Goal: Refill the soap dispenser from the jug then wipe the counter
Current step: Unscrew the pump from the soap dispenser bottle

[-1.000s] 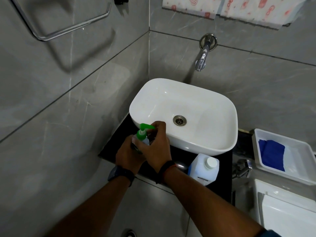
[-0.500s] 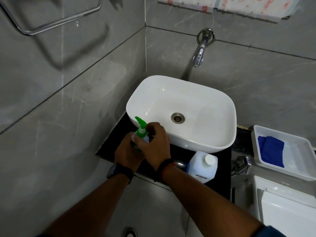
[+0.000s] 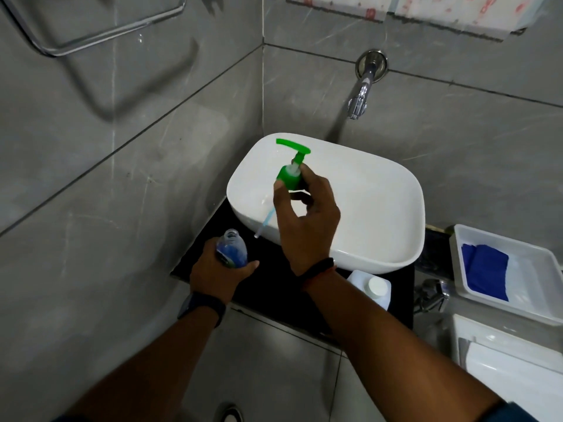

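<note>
My left hand [image 3: 217, 274] grips the clear soap dispenser bottle [image 3: 231, 248], which stands on the black counter [image 3: 268, 284] with its neck uncovered. My right hand [image 3: 306, 222] holds the green pump head [image 3: 291, 170] up over the left side of the white basin [image 3: 380, 214]; its thin dip tube [image 3: 265, 222] hangs down toward the bottle. The white refill jug [image 3: 373, 289], capped, stands on the counter in front of the basin, partly hidden by my right forearm. A blue cloth [image 3: 484, 271] lies in a white tray [image 3: 533, 303] at the right.
A chrome tap [image 3: 361, 92] juts from the back wall above the basin. A towel rail [image 3: 100, 35] is on the left wall. A white toilet cistern [image 3: 502, 370] sits at lower right, with a chrome valve [image 3: 431, 292] beside it.
My right hand has unscrewed the green pump and lifted it out of the bottle, up over the basin. My left hand still holds the bottle on the counter.
</note>
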`<action>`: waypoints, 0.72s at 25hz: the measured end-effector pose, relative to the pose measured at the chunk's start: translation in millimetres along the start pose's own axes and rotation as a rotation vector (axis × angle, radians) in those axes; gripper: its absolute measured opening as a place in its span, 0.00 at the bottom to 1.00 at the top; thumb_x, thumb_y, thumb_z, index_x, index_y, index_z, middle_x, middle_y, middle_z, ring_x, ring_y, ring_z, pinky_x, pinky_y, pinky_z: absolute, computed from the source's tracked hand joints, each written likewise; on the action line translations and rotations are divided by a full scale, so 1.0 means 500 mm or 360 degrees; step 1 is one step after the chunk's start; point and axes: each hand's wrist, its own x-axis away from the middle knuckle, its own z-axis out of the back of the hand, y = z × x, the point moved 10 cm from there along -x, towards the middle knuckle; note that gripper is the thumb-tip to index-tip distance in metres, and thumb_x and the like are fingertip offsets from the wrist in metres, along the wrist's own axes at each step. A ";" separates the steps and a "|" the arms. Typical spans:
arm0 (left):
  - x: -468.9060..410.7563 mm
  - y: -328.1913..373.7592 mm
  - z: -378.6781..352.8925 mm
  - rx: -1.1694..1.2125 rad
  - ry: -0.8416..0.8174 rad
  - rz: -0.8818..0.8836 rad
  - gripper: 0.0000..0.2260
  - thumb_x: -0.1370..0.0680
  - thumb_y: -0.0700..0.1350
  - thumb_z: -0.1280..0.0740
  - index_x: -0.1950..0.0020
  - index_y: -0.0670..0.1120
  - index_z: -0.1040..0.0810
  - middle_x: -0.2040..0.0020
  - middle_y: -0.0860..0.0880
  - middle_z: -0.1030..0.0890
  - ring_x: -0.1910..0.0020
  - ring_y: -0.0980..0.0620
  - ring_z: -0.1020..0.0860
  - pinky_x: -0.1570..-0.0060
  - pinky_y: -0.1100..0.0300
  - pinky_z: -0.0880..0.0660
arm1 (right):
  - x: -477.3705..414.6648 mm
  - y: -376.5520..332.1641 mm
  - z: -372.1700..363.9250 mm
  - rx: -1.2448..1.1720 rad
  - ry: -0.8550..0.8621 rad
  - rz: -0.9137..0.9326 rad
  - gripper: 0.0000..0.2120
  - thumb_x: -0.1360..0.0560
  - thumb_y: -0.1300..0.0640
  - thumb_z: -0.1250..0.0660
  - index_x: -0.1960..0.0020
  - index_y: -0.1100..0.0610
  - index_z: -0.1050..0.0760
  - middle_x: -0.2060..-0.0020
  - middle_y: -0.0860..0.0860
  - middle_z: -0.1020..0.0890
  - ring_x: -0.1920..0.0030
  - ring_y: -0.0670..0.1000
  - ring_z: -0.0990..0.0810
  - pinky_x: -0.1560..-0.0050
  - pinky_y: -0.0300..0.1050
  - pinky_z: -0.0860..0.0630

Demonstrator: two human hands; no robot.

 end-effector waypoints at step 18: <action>-0.046 -0.126 -0.033 0.0210 -0.0020 0.0048 0.37 0.49 0.50 0.17 0.44 0.51 0.29 0.49 0.50 0.22 0.49 0.49 0.23 0.52 0.60 0.28 | 0.240 0.415 -0.053 0.1748 -0.1805 -0.0278 0.11 0.29 0.61 0.38 0.48 0.61 0.25 0.50 0.62 0.20 0.49 0.63 0.24 0.50 0.50 0.26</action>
